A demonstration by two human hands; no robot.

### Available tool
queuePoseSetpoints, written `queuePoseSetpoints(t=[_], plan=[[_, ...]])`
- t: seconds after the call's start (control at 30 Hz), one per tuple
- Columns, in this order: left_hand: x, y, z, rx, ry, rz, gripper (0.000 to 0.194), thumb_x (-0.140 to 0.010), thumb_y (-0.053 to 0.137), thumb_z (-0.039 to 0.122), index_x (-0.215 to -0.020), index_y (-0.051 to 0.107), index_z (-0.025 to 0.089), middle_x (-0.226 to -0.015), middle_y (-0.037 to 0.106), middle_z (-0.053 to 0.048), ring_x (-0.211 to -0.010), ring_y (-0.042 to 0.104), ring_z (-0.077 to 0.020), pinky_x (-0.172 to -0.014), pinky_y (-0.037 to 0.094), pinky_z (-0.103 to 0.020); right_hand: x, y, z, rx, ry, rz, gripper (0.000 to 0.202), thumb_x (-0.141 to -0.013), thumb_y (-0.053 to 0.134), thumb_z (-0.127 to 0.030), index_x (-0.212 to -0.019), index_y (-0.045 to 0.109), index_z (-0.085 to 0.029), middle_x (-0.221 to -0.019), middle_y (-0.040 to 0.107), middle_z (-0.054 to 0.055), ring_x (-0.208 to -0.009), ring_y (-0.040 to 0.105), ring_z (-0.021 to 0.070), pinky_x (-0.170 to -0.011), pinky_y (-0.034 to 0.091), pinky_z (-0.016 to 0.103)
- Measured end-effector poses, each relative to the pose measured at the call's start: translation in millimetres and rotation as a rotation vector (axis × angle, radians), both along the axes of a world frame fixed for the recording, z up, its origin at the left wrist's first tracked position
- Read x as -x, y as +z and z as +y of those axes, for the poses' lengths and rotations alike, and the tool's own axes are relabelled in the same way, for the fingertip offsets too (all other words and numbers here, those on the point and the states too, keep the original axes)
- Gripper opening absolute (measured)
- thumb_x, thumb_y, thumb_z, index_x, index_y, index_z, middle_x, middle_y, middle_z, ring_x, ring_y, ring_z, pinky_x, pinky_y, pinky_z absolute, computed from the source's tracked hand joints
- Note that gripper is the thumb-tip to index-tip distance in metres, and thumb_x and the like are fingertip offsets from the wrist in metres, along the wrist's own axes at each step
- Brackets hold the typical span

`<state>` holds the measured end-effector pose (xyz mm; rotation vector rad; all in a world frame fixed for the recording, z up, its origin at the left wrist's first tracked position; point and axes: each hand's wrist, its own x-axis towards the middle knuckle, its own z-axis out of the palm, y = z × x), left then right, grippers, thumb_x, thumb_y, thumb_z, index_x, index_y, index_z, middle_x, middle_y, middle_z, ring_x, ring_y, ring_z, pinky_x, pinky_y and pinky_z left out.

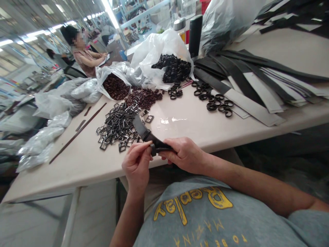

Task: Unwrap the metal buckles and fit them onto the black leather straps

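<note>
A black belt strap [141, 127] curves up from between my hands, its free end over the pile of metal buckles [118, 122]. My right hand [185, 154] is closed around the strap's lower part, thumb on the near side. Between thumb and fingers of my left hand [137, 164] is a small black belt loop [153, 150], right at the strap. A dark band crosses the strap just above my fingers; whether it is another loop or a fold I cannot tell. Loose black belt loops [218, 103] lie on the table beyond my hands.
Black and grey strips [253, 89] fan out at the right. Opened plastic bags hold black loops [174, 67] and brown loops [115, 86]. A thin brown strip [78, 133] lies at left beside bulging plastic bags [42, 140]. Another person [86, 58] sits beyond the table.
</note>
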<state>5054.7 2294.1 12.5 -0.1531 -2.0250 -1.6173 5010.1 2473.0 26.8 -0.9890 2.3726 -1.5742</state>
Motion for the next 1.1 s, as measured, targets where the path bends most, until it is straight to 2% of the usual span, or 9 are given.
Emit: queuePoseSetpoints(t=[0.07, 0.13, 0.27, 0.43, 0.53, 0.67, 0.9, 1.1], plan=[[-2, 3.7, 0, 0.104, 0.050, 0.044, 0.021, -0.088, 0.068, 0.016, -0.104, 0.076, 0.027, -0.092, 0.064, -0.001, -0.066, 0.057, -0.0061, -0.055, 0.049, -0.017, -1, 0.4, -1, 0.003, 0.009, -0.016, 0.021, -0.095, 0.058, -0.032, -0.082, 0.061, -0.015, -0.067, 0.066, 0.002, -0.055, 0.060, 0.0100, -0.054, 0.041, 0.022], [-2, 7.4, -1, 0.157, 0.045, 0.064, 0.023, -0.088, 0.068, 0.014, -0.104, 0.076, 0.027, -0.090, 0.065, 0.000, -0.068, 0.058, -0.0070, -0.057, 0.049, -0.017, -2, 0.9, -1, 0.007, 0.027, -0.072, 0.020, -0.095, 0.058, -0.030, -0.082, 0.061, -0.015, -0.066, 0.066, 0.001, -0.053, 0.060, 0.0093, -0.054, 0.042, 0.021], [-1, 13.2, -6, 0.167, -0.092, 0.043, 0.024, -0.089, 0.065, 0.013, -0.105, 0.076, 0.026, -0.089, 0.065, -0.002, -0.069, 0.059, -0.0077, -0.058, 0.049, -0.018, -2, 2.0, -1, 0.050, 0.063, -0.190, 0.020, -0.094, 0.058, -0.030, -0.080, 0.060, -0.015, -0.066, 0.066, 0.000, -0.052, 0.062, 0.0087, -0.053, 0.045, 0.020], [1, 14.4, -13, 0.128, -0.295, 0.009, 0.033, -0.086, 0.069, 0.017, -0.117, 0.074, 0.029, -0.102, 0.064, -0.005, -0.084, 0.060, -0.0116, -0.068, 0.051, -0.020, 0, 1.0, 3, 0.120, 0.080, -0.220, 0.018, -0.094, 0.057, -0.026, -0.081, 0.061, -0.014, -0.065, 0.065, -0.001, -0.052, 0.063, 0.0089, -0.051, 0.046, 0.019], [2, 14.2, -15, 0.129, -0.291, 0.004, 0.036, -0.082, 0.072, 0.011, -0.112, 0.075, 0.030, -0.099, 0.064, -0.004, -0.083, 0.059, -0.0099, -0.068, 0.050, -0.018, 0, -0.7, 3, 0.097, 0.081, -0.196, 0.016, -0.093, 0.057, -0.024, -0.081, 0.060, -0.014, -0.068, 0.066, 0.000, -0.052, 0.063, 0.0084, -0.051, 0.046, 0.019], [3, 16.2, -14, 0.178, -0.273, -0.049, 0.032, -0.080, 0.074, 0.011, -0.107, 0.077, 0.029, -0.095, 0.064, -0.004, -0.079, 0.059, -0.0094, -0.065, 0.050, -0.017, 0, -4.8, 0, 0.125, 0.086, -0.215, 0.011, -0.091, 0.056, -0.018, -0.081, 0.059, -0.014, -0.067, 0.066, -0.001, -0.053, 0.062, 0.0079, -0.051, 0.046, 0.018], [-1, 12.6, -6, 0.239, -0.131, -0.029, 0.036, -0.079, 0.076, 0.014, -0.111, 0.077, 0.032, -0.097, 0.065, -0.002, -0.080, 0.060, -0.0089, -0.068, 0.051, -0.016, -1, -9.7, -4, 0.334, 0.171, -0.466, 0.028, -0.095, 0.056, -0.041, -0.091, 0.057, -0.014, -0.074, 0.064, 0.002, -0.056, 0.063, 0.0091, -0.050, 0.051, 0.019], [-5, 16.2, -11, 0.121, -0.294, -0.107, 0.030, -0.090, 0.064, 0.015, -0.112, 0.076, 0.031, -0.097, 0.065, -0.004, -0.072, 0.061, -0.0080, -0.062, 0.052, -0.017, 1, -7.5, 1, 0.317, 0.215, -0.486, 0.032, -0.093, 0.061, -0.045, -0.090, 0.058, -0.013, -0.075, 0.065, 0.002, -0.058, 0.063, 0.0087, -0.052, 0.051, 0.019]])
